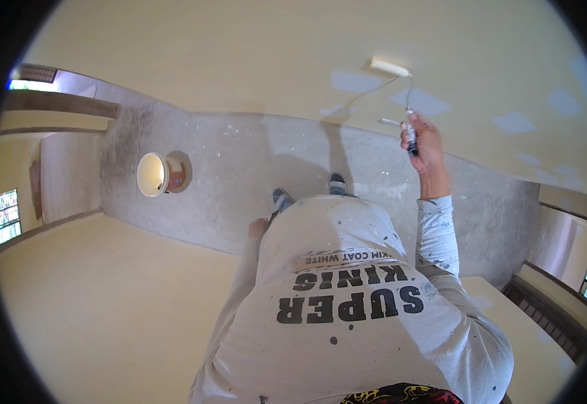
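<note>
My right hand (427,145) is closed around the dark handle of a paint roller (390,67), held out ahead of me to the right. The roller's pale cover lies against or very close to the cream-coloured wall (253,60), and its thin wire frame runs down to the grip. The roller's shadow falls on the wall beside it. Low at my left side hangs my left hand (258,227), near my hip; its fingers are too small and partly hidden to read. Several pale patches (424,102) mark the wall around and right of the roller.
A white bucket (176,172) with a reddish side stands on the grey concrete floor (219,161) to my left. My shoes (337,183) are on the floor near the wall's foot. Behind me on the left is another cream wall (105,296). Barred windows (7,215) show at the sides.
</note>
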`<state>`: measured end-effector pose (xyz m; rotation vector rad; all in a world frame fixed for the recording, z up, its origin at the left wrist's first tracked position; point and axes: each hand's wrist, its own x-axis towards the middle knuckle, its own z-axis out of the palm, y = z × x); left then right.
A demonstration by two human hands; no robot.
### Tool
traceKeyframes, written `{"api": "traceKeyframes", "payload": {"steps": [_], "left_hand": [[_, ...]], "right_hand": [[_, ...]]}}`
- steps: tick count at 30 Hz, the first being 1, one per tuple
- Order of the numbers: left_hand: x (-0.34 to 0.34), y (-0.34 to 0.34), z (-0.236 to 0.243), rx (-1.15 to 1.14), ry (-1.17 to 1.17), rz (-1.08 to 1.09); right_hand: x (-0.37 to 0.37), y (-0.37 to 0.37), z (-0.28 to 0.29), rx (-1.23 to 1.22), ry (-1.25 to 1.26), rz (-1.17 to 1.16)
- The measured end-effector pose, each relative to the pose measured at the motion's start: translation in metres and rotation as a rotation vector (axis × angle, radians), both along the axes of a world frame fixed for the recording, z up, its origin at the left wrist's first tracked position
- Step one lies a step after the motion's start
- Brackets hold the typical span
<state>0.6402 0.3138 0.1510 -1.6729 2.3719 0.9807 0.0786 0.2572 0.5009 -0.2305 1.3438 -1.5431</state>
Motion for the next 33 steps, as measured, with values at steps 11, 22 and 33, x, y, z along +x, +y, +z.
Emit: {"api": "traceKeyframes", "payload": {"steps": [11, 22, 33], "left_hand": [[0.000, 0.039, 0.038, 0.116, 0.094, 0.265], [0.067, 0.100, 0.069, 0.306, -0.088, 0.297], [0.047, 0.085, 0.079, 0.364, 0.060, 0.583]], "right_hand": [[0.068, -0.042, -0.114, 0.145, -0.050, 0.021], [0.076, -0.090, -0.148, 0.167, -0.077, -0.060], [0.068, -0.102, -0.189, 0.195, -0.117, -0.067]]}}
